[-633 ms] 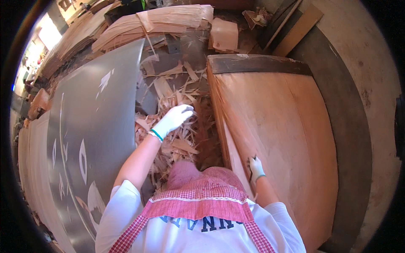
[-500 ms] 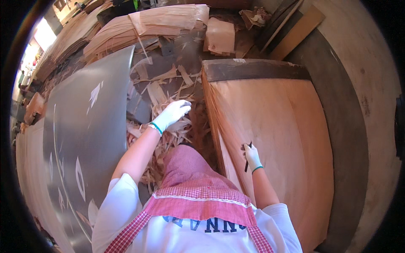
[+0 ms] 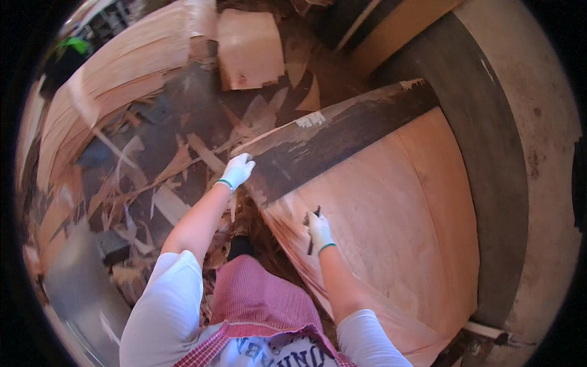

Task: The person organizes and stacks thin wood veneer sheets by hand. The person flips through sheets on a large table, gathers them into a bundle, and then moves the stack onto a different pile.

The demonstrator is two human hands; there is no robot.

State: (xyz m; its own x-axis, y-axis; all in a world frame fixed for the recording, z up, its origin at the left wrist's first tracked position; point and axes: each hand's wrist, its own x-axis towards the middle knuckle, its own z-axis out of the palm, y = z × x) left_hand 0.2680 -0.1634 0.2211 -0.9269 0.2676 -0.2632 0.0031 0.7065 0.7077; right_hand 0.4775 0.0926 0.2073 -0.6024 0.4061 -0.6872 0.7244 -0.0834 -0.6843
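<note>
My left hand (image 3: 238,170), in a white glove, is at the near-left end of a dark worn board (image 3: 342,137), its fingers curled on the corner. This board lies across the far end of a stack of thin wood veneer sheets (image 3: 385,202). Over the stack's left side is my right hand (image 3: 320,232), also gloved, closed around a slim black tool (image 3: 310,246); whether it is a knife or a marker I cannot tell. Loose, wrinkled veneer edges hang along the stack's left side below this hand.
Veneer scraps (image 3: 177,162) litter the floor to the left. A bundled veneer pile (image 3: 128,61) and a smaller squarish stack (image 3: 249,49) stand farther back. A grey sheet (image 3: 82,275) is at lower left. Boards (image 3: 397,33) lean at the back, beside a wall (image 3: 538,153).
My view has turned and moved toward the stack's far end. The left hand has gone from above the scraps to the dark board's corner. My right hand still holds the black tool, now nearer that board.
</note>
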